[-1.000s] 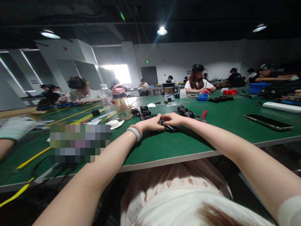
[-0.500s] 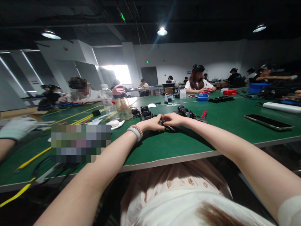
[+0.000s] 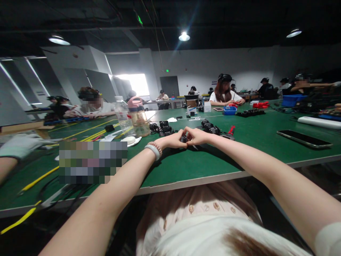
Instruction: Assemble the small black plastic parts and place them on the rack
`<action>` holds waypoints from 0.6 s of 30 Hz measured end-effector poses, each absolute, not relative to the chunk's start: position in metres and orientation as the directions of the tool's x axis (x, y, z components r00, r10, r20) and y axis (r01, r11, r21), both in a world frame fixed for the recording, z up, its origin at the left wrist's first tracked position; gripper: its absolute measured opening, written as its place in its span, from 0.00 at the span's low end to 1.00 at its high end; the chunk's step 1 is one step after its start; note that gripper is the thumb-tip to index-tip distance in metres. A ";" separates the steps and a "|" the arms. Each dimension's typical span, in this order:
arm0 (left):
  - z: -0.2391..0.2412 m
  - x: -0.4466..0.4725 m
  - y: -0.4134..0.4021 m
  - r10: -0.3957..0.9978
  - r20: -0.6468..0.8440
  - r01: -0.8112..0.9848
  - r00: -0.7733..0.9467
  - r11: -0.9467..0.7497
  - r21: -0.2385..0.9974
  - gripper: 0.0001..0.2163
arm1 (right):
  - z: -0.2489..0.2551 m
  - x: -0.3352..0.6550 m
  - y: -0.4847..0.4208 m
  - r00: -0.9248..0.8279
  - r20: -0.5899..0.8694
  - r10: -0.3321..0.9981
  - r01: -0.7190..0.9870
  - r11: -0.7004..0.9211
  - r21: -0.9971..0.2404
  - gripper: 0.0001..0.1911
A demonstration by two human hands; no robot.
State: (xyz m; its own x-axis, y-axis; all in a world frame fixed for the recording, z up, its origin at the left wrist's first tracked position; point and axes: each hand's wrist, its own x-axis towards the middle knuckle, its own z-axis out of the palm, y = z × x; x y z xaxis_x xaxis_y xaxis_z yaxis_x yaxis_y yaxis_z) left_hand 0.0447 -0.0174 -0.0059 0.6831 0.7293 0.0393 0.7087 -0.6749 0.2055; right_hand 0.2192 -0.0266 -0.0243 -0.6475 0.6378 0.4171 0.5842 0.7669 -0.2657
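Note:
Both hands meet over the green table, fingers closed on a small black part (image 3: 183,138) whose kind I cannot make out. My left hand (image 3: 176,139) grips it from the left, with a bracelet and a hair tie at the wrist. From the right, my right hand (image 3: 196,136) pinches the same part, its fingertips touching those of the left. The fingers hide most of the part. Just beyond the hands lie two clusters of black parts, one on the left (image 3: 164,128) and one on the right (image 3: 210,127). A red-handled tool (image 3: 231,131) rests beside the right cluster.
A pink-lidded bottle (image 3: 139,119) and a clear plastic bottle (image 3: 122,113) stand to the left. On the right lie a phone (image 3: 303,138) and a long white object (image 3: 319,122). A co-worker's gloved hand (image 3: 18,145) reaches in at far left. Blue bins (image 3: 229,110) stand farther back.
The fingers of my right hand have shifted and arched slightly around the black part. Both hands stay together in nearly the same place.

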 end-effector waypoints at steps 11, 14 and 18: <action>-0.006 0.044 -0.018 0.721 0.052 0.688 0.691 -0.679 0.257 0.32 | -0.023 0.219 -0.029 -0.652 0.396 0.647 0.593 0.760 -0.265 0.21; -0.006 0.045 -0.019 0.723 0.054 0.692 0.689 -0.678 0.248 0.32 | -0.022 0.219 -0.029 -0.657 0.401 0.639 0.581 0.767 -0.271 0.21; -0.005 0.045 -0.020 0.731 0.049 0.704 0.681 -0.671 0.233 0.32 | -0.023 0.220 -0.028 -0.666 0.414 0.621 0.564 0.782 -0.265 0.21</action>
